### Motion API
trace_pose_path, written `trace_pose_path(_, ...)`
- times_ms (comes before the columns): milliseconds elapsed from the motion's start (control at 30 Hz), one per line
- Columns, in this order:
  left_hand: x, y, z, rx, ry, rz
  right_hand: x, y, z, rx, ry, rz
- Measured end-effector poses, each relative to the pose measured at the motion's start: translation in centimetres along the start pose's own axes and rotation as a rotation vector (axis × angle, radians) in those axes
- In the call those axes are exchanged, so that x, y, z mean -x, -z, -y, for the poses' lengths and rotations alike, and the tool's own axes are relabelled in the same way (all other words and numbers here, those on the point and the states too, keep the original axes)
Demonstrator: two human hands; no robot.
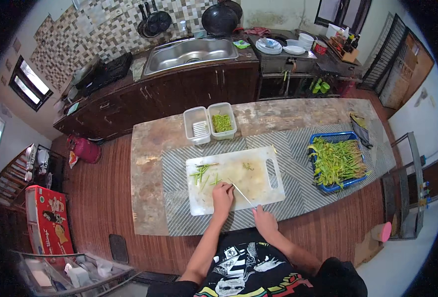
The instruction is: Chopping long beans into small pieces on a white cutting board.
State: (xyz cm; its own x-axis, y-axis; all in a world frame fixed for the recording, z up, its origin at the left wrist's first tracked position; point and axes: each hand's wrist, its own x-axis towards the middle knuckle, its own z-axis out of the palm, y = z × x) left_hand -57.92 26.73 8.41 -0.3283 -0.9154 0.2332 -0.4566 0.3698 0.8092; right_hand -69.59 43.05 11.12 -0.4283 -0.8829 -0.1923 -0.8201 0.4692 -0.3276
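A white plastic cutting board [237, 167] lies before me, with cut green stems [201, 173] near its upper left and a few small bits [247, 166] towards the middle. My left hand [223, 192] pinches green stems [216, 180] against the board; the fingers partly hide them. In my right hand [265, 219] is a kitchen knife [244, 194], its blade slanting up and left to beside my left fingertips. Beyond the board stand two clear plastic containers. The left container [196, 128] shows no stems; chopped green pieces [222, 123] lie in the right container [232, 134].
A blue plastic basket [330, 188] of leafy green stalks [338, 161] stands at the table's right, beside a dark cloth-like item [360, 130]. A striped mat [293, 163] covers part of the wooden table [150, 178]. Across the floor is a counter with a steel sink [193, 52].
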Motion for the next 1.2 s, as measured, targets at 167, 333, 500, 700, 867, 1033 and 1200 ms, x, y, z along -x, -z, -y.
trace_pose_path(167, -0.1, -0.1, -0.4, -0.031, -0.048, -0.033, -0.6, -1.0, 0.4, -0.047, 0.010, -0.017)
trace_pose_path(333, 0.0, -0.1, 0.0, -0.033, -0.073, -0.051, -2.5, -0.8, 2.1, -0.100, 0.011, -0.015)
trace_pose_path(500, 0.2, -0.1, -0.1, -0.011, -0.081, -0.066, -0.8, -0.8, -0.9, -0.050, -0.008, 0.002)
trace_pose_path(700, 0.2, 0.0, 0.1, -0.024, -0.080, -0.051, -5.6, 0.9, -2.5, -0.160, -0.031, -0.114)
trace_pose_path(867, 0.2, -0.2, 0.2, -0.007, -0.079, -0.071, -7.8, 1.6, -3.3, -0.146, -0.001, -0.119)
trace_pose_path(1033, 0.4, -0.3, 0.6, -0.014, -0.074, -0.084, -5.2, 2.1, -2.1, -0.161, 0.017, -0.071)
trace_pose_path(1200, 0.3, -0.1, 0.7, -0.009, -0.075, -0.103, -3.8, 1.7, -2.1, -0.188, -0.016, -0.067)
